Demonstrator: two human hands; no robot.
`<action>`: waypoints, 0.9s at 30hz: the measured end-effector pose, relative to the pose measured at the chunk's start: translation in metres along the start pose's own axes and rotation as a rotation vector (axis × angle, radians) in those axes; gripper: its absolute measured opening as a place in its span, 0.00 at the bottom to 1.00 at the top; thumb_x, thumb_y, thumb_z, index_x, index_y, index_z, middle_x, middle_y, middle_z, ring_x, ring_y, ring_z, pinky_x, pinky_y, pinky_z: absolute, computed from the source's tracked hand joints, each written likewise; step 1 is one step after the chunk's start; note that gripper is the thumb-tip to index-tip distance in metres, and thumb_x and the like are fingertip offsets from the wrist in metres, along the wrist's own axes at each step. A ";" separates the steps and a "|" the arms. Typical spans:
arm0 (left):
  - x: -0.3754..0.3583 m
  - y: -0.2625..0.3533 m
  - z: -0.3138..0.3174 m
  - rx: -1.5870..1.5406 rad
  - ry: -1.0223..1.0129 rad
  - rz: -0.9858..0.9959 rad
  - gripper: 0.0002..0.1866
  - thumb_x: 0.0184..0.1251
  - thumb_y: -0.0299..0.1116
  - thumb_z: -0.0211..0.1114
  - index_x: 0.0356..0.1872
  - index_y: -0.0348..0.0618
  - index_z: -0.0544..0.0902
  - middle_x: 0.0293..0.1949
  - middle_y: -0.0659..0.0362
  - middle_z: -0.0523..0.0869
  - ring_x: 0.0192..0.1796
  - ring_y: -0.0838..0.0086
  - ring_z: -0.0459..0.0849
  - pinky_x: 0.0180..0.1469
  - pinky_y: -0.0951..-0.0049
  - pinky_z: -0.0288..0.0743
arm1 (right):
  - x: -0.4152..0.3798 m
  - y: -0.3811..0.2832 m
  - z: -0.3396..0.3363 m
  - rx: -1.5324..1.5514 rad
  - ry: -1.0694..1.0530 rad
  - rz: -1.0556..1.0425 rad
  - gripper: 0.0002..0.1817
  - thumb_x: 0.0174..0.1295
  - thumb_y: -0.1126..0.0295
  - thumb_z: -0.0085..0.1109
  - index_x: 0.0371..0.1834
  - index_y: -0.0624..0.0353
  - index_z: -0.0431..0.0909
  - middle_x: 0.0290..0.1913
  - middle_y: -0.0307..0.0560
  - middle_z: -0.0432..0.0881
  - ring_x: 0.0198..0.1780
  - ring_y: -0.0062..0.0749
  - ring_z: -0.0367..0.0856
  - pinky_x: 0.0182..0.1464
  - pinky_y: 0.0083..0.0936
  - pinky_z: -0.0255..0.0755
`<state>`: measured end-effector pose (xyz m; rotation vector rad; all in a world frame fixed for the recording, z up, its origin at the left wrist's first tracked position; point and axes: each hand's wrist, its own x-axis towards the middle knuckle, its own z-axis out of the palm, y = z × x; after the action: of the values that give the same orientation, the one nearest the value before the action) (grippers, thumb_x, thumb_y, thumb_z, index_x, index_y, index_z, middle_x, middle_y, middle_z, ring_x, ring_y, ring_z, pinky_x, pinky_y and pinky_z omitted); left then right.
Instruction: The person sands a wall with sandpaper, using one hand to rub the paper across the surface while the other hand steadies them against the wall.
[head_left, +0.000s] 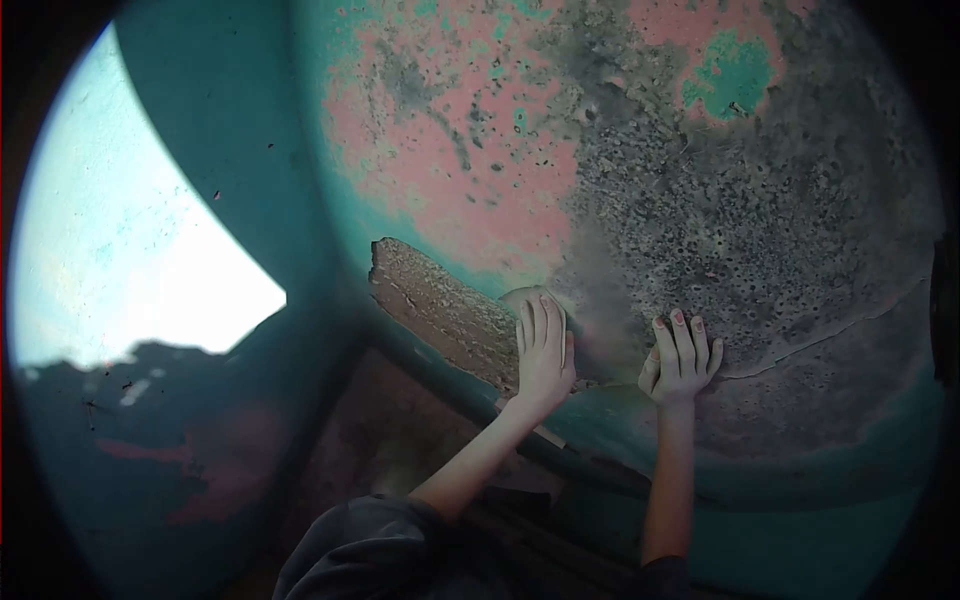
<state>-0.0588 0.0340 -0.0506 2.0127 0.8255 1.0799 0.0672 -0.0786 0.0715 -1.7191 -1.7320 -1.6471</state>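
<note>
A large rounded surface [455, 170] with worn pink and teal paint fills the upper middle and right. Over its right part spreads a rough, speckled grey layer [680, 220]. My left hand [543, 350] lies against the surface, fingers stretched upward, just right of a rough brown patch [440, 305] with a broken edge. A small rounded grey edge shows behind its fingers. To the right, my right hand [682, 358] presses on the lower part of the grey layer, fingers apart and slightly bent. Both hands look coated in pale dust.
A crack-like seam [800, 352] runs rightward from my right hand. At left stands a dark teal wall [215, 120] beside a bright opening [150, 250]. Below the rounded surface runs a teal rim [780, 485], with a small pale strip [548, 436] under my left wrist.
</note>
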 end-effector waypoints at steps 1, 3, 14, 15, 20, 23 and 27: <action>0.014 0.000 -0.009 -0.010 0.068 0.054 0.33 0.77 0.33 0.47 0.77 0.28 0.49 0.77 0.33 0.48 0.77 0.31 0.44 0.75 0.37 0.45 | -0.001 0.000 0.000 -0.006 -0.002 0.012 0.17 0.70 0.64 0.46 0.55 0.46 0.83 0.63 0.38 0.81 0.71 0.35 0.71 0.79 0.45 0.44; 0.049 -0.001 -0.032 -0.071 0.205 0.096 0.33 0.76 0.31 0.48 0.76 0.26 0.51 0.76 0.31 0.50 0.77 0.30 0.45 0.75 0.38 0.47 | 0.000 0.001 -0.001 -0.004 0.001 0.016 0.17 0.70 0.65 0.46 0.55 0.46 0.84 0.62 0.38 0.81 0.70 0.36 0.71 0.79 0.45 0.44; 0.067 -0.013 -0.053 0.044 0.137 0.204 0.31 0.76 0.31 0.49 0.74 0.24 0.54 0.75 0.30 0.52 0.76 0.28 0.45 0.75 0.39 0.45 | -0.001 -0.001 -0.003 -0.009 -0.017 0.045 0.19 0.65 0.66 0.49 0.56 0.45 0.84 0.63 0.37 0.81 0.70 0.35 0.72 0.78 0.45 0.46; 0.078 -0.012 -0.059 0.023 0.188 0.214 0.31 0.76 0.31 0.49 0.74 0.24 0.53 0.75 0.30 0.51 0.76 0.28 0.45 0.75 0.39 0.45 | -0.001 -0.001 -0.004 -0.014 -0.023 0.041 0.19 0.65 0.65 0.49 0.56 0.45 0.84 0.63 0.37 0.80 0.70 0.34 0.72 0.78 0.44 0.47; 0.014 -0.026 -0.028 0.125 -0.086 0.269 0.32 0.76 0.31 0.49 0.74 0.24 0.52 0.75 0.30 0.51 0.76 0.26 0.46 0.75 0.38 0.44 | 0.000 -0.001 -0.005 -0.028 -0.040 0.053 0.19 0.66 0.64 0.48 0.56 0.43 0.84 0.64 0.37 0.79 0.70 0.33 0.72 0.77 0.44 0.48; 0.053 -0.021 -0.051 0.150 0.001 0.296 0.33 0.75 0.32 0.50 0.74 0.24 0.53 0.75 0.30 0.52 0.75 0.26 0.46 0.75 0.37 0.44 | -0.004 -0.001 -0.003 -0.038 -0.021 0.074 0.20 0.66 0.63 0.48 0.58 0.43 0.83 0.65 0.37 0.79 0.70 0.33 0.71 0.77 0.44 0.48; 0.107 0.002 -0.087 0.027 0.189 0.300 0.34 0.75 0.32 0.50 0.75 0.24 0.52 0.75 0.28 0.50 0.76 0.26 0.44 0.75 0.37 0.43 | -0.004 -0.006 0.001 -0.095 -0.049 0.112 0.21 0.68 0.62 0.48 0.61 0.43 0.82 0.67 0.38 0.77 0.70 0.32 0.71 0.78 0.45 0.47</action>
<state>-0.0862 0.1407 0.0323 2.1269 0.6461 1.4520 0.0639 -0.0785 0.0645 -1.8773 -1.5695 -1.6762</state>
